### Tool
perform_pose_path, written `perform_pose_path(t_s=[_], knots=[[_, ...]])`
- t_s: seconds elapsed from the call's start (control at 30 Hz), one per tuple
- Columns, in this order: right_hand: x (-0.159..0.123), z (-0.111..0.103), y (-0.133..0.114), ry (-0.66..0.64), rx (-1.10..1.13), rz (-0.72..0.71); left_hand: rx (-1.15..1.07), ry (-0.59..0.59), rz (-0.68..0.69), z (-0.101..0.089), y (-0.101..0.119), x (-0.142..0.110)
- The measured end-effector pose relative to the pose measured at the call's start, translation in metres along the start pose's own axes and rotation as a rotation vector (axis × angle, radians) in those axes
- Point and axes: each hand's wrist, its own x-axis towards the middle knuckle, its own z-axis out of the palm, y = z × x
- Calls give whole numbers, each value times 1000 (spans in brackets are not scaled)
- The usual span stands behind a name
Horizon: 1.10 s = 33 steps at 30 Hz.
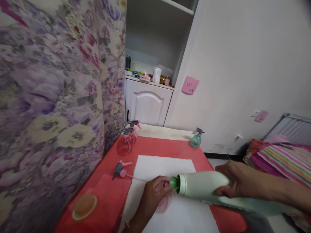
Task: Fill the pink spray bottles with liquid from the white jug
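My right hand (233,181) is wrapped round a large pale green bottle (201,183). It is tipped nearly level, and its green spout (174,183) points left at the top of a clear pink spray bottle (165,203). The neck of that small bottle is between the closed fingers of my left hand (156,191), which hides its mouth. Whether liquid flows, I cannot make out. To the left lies a loose grey and pink spray head (120,170), its thin tube reaching toward my left hand.
A white cloth (165,163) covers part of the red tabletop (155,145). Pink spray bottles (124,145) stand at the back left, a teal spray bottle (195,140) at the back right. A yellowish round lid-like object (84,206) lies front left. A floral curtain (60,97) hangs alongside.
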Motion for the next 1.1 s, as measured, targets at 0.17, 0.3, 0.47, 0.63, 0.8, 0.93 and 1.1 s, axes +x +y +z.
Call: perform_pose_path(t_s=[0.17, 0.3, 0.47, 0.63, 0.8, 0.93, 1.1], knots=[[1, 1, 2, -11, -21, 8, 18, -12, 10, 0, -1, 0], [1, 1, 5, -8, -30, 0, -5, -17, 5, -1, -1, -1], [1, 0, 2, -8, -44, 16, -12, -14, -1, 0, -1, -2], [1, -4, -7, -11, -55, 21, 29, -5, 12, 0, 1, -1], [1, -9, -14, -29, -93, 63, -1, -6, 10, 0, 0, -1], [0, -9, -14, -46, -90, 74, -71, -16, -19, 2, 0, -2], [0, -7, -11, -31, -90, 53, -112, -8, -37, 3, 2, -2]])
